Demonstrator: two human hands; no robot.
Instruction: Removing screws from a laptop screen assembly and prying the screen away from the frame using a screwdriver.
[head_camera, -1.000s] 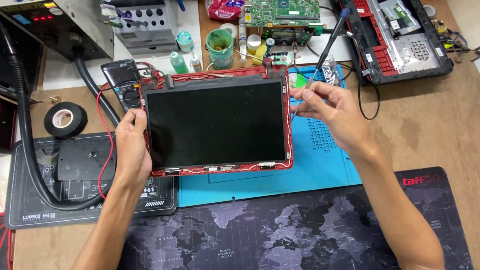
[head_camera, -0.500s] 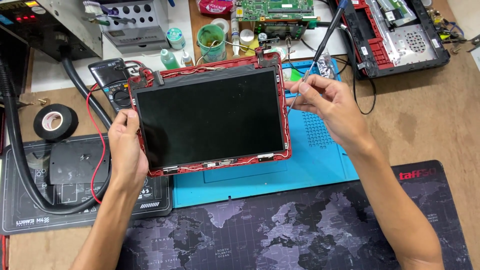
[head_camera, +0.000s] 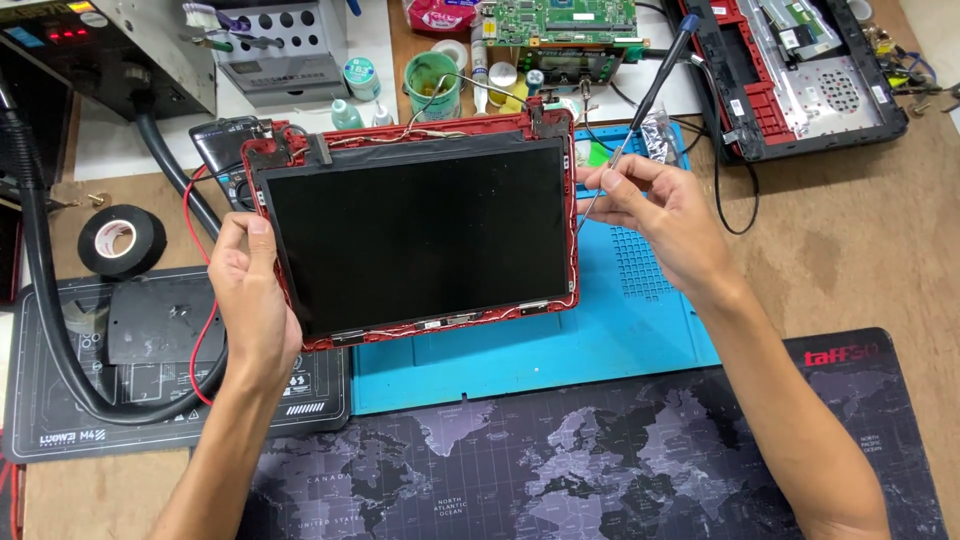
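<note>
A laptop screen assembly (head_camera: 420, 235), a black panel in a red lid shell, lies slightly rotated over a blue work mat (head_camera: 560, 345). My left hand (head_camera: 250, 295) grips its left edge, thumb on the bezel. My right hand (head_camera: 660, 210) holds a slim screwdriver (head_camera: 640, 110) with a black shaft and blue cap. Its tip rests at the screen's right edge, near the red frame.
A dark map-printed desk mat (head_camera: 560, 460) lies in front. A black mat (head_camera: 150, 340), a tape roll (head_camera: 120, 240) and a thick black hose (head_camera: 40, 290) are at left. A green cup (head_camera: 432, 85), a circuit board (head_camera: 560, 25) and an opened red laptop base (head_camera: 790, 70) stand behind.
The screen assembly has turned a little, its left side lower and right side nearer the back. My right hand stays at its right edge with the screwdriver.
</note>
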